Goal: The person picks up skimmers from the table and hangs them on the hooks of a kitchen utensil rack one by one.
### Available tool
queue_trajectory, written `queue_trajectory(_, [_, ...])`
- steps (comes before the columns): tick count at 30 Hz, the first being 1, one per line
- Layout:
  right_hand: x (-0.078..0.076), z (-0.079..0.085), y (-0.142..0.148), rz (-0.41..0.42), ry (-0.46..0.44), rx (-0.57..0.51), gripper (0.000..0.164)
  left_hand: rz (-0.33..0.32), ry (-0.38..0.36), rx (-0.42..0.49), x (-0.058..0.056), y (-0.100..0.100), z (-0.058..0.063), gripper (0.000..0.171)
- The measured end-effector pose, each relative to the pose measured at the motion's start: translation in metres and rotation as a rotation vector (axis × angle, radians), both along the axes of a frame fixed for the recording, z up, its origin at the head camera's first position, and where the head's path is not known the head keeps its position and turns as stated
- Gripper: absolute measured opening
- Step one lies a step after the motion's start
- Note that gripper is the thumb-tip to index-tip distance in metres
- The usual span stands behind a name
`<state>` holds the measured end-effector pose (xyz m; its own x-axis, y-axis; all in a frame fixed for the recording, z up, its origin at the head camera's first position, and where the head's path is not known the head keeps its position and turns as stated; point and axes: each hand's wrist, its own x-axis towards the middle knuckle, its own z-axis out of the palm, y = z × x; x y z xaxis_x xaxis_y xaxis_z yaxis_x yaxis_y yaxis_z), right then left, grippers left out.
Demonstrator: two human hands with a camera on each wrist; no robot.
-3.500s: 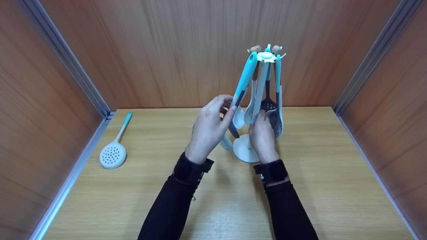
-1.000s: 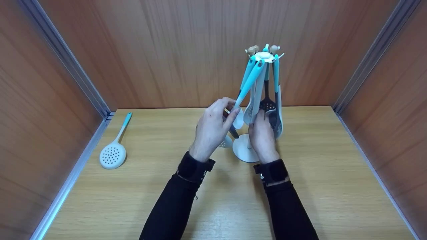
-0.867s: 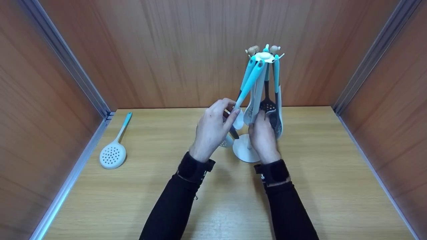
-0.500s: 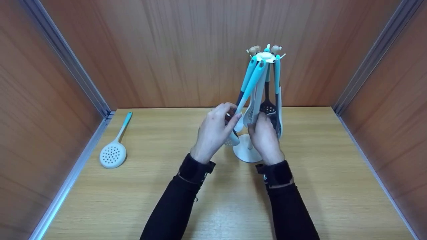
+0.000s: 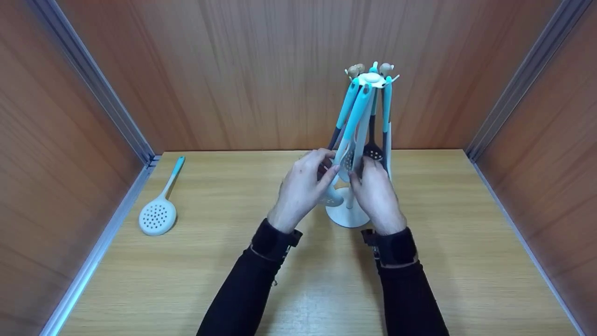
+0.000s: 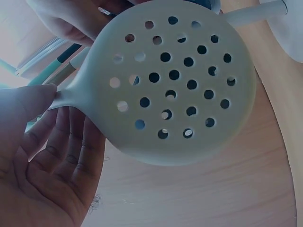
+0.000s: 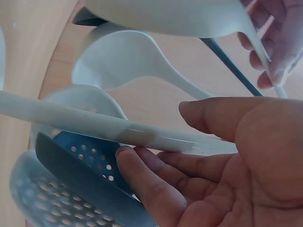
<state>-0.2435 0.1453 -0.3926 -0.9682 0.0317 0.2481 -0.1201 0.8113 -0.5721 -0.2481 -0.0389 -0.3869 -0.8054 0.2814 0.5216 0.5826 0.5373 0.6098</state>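
Note:
A white utensil stand (image 5: pixel 347 212) with hanging kitchen tools stands right of centre on the table. My left hand (image 5: pixel 305 184) pinches a pale perforated skimmer (image 6: pixel 201 78) at its neck, thumb on one side and fingers on the other. The skimmer's turquoise handle (image 5: pixel 358 109) leans up against the stand's top; whether its hole sits on a hook cannot be told. My right hand (image 5: pixel 378 193) is around the stand's white pole (image 7: pixel 94 122), fingers curled beneath it and thumb above. Close to those fingers hang a dark slotted turner (image 7: pixel 90 182) and a pale ladle (image 7: pixel 118 56).
Another white skimmer (image 5: pixel 158 215) with a turquoise handle lies on the table (image 5: pixel 224 261) at the left. Wooden panels with grey metal edges enclose the table at the back (image 5: pixel 261 74) and both sides.
The skimmer's handle top has moved right and slightly down at the stand's top, and its head has swung right towards the pole. My right hand has slid slightly down and right.

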Motion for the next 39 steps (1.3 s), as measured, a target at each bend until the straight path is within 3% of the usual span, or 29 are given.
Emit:
queue_trajectory(7, [0.01, 0.012, -0.001, -0.007, -0.029, -0.03, 0.052, -0.028, -0.027, -0.017, 0.002, 0.001, -0.004, 0.028])
queue_trajectory(23, [0.045, 0.039, -0.004, 0.056, 0.136, -0.065, 0.043, -0.054, -0.066, -0.044, 0.004, -0.004, -0.01, 0.028])
queue_trajectory(39, [0.071, 0.049, -0.013, 0.174, 0.216, 0.189, 0.046, 0.039, -0.05, -0.033, -0.003, -0.032, -0.018, 0.026])
